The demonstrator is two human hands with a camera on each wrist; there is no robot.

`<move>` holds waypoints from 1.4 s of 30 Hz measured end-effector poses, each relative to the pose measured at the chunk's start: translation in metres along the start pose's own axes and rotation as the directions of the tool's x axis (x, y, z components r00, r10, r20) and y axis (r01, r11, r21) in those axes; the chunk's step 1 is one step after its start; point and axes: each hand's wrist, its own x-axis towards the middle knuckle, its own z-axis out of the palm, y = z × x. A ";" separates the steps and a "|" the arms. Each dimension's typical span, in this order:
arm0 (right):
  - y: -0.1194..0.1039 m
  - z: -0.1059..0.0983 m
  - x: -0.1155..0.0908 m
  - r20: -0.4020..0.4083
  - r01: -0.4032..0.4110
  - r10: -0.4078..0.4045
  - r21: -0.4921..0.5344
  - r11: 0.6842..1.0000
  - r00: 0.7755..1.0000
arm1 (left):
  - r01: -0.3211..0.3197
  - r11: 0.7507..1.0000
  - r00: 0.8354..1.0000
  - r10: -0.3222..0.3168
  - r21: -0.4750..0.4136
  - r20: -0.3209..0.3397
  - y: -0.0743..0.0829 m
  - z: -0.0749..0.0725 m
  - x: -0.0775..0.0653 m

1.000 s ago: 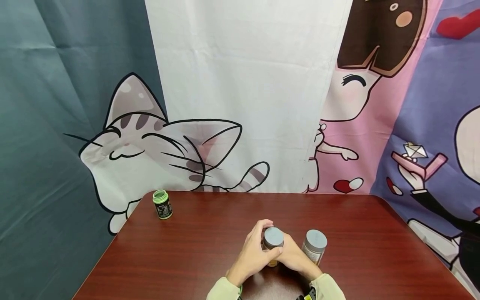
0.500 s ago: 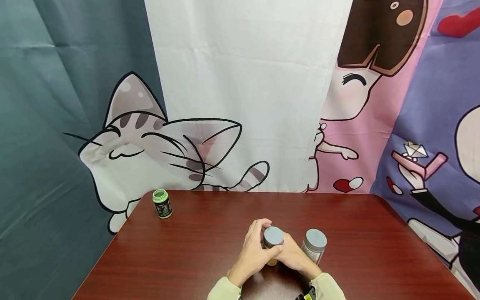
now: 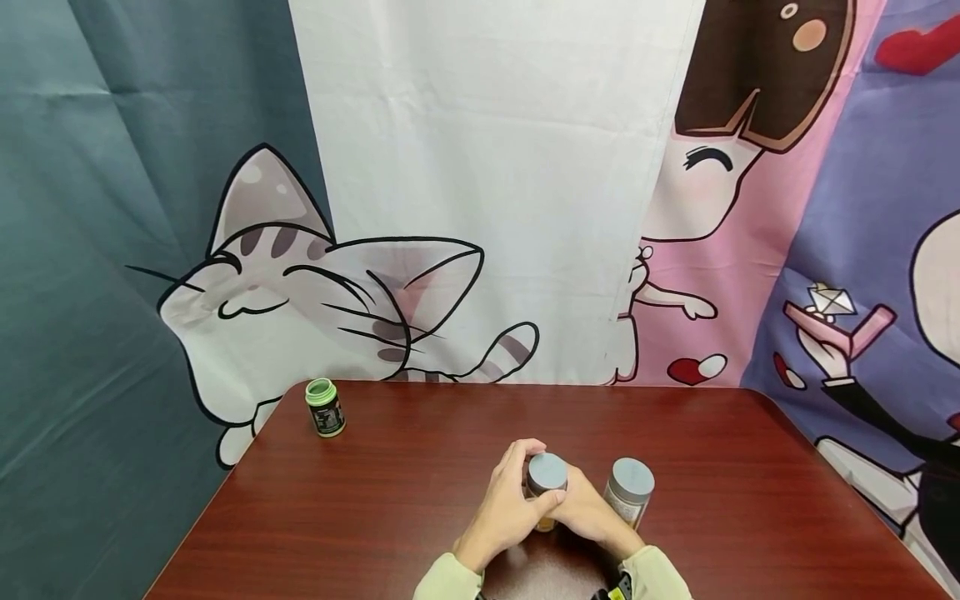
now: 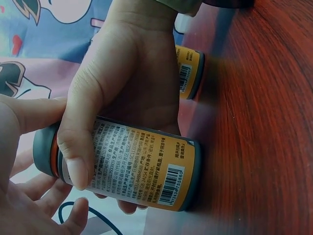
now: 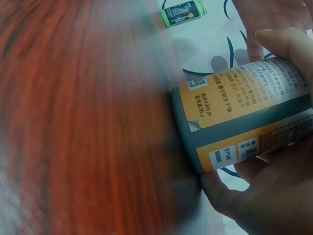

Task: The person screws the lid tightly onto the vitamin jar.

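Observation:
A supplement jar (image 3: 545, 525) with a grey lid (image 3: 547, 472) stands upright on the table between both hands. My left hand (image 3: 510, 504) curls round the lid, thumb toward the near side. From the right, my right hand (image 3: 588, 510) grips the body; in the left wrist view its thumb lies across the white and orange label (image 4: 171, 161). An orange ring (image 4: 55, 154) shows just under the lid there. The jar's dark base (image 5: 188, 137) sits close against the table in the right wrist view.
A second grey-lidded jar (image 3: 630, 492) stands just right of my right wrist. At the table's far left corner is a black and green bottle (image 3: 327, 412) with an open mouth. Printed cloth (image 3: 480, 167) hangs behind the brown table (image 3: 420, 433).

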 end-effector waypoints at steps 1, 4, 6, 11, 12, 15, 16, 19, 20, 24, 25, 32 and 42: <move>0.005 0.000 0.000 -0.001 0.003 -0.003 0.000 1.000 1.000 | 0.000 1.000 1.000 0.000 -0.001 0.004 0.000 0.000 0.000; 0.015 0.000 0.001 -0.005 0.005 -0.005 0.006 1.000 1.000 | -0.007 1.000 1.000 0.007 -0.015 0.014 -0.001 -0.001 0.000; 0.017 0.000 0.001 -0.006 0.002 -0.002 0.013 1.000 1.000 | -0.015 1.000 1.000 0.016 -0.021 0.025 -0.001 -0.002 0.000; 0.018 0.000 0.000 -0.003 -0.027 0.027 0.036 0.999 1.000 | -0.018 0.999 0.998 0.020 -0.029 0.065 0.000 -0.004 0.000; 0.018 0.000 0.000 -0.002 -0.032 0.032 0.037 0.999 0.999 | -0.015 0.999 0.997 0.017 -0.028 0.072 0.000 -0.004 0.000; 0.019 0.000 0.001 -0.001 -0.044 0.044 0.033 0.999 0.999 | 0.003 1.000 0.996 0.000 -0.024 0.091 0.000 -0.005 -0.001; 0.019 0.000 0.001 -0.001 -0.043 0.043 0.030 0.999 0.999 | 0.006 1.000 0.995 -0.004 -0.024 0.096 -0.001 -0.005 -0.001; 0.020 0.000 0.001 -0.004 -0.038 0.038 0.024 0.999 0.999 | 0.010 1.000 0.994 -0.007 -0.026 0.108 -0.001 -0.007 -0.001; 0.020 0.000 0.001 -0.003 -0.037 0.037 0.025 0.999 0.999 | 0.008 1.000 0.994 -0.006 -0.025 0.113 -0.001 -0.007 -0.001; 0.021 0.000 0.002 0.012 -0.035 0.035 0.038 0.999 0.999 | 0.009 0.999 0.990 -0.004 -0.036 0.143 -0.001 -0.009 0.000; 0.021 0.000 0.002 0.017 -0.034 0.033 0.042 0.999 0.999 | 0.012 0.999 0.989 -0.006 -0.037 0.151 -0.001 -0.009 0.000; 0.022 -0.001 0.003 0.020 -0.010 0.009 0.050 0.999 1.000 | -0.006 0.999 0.986 0.015 -0.053 0.165 -0.003 -0.009 0.001; 0.020 -0.001 0.002 -0.018 0.029 -0.029 -0.018 0.999 0.999 | 0.080 0.997 0.990 -0.082 0.024 0.117 0.003 -0.005 0.000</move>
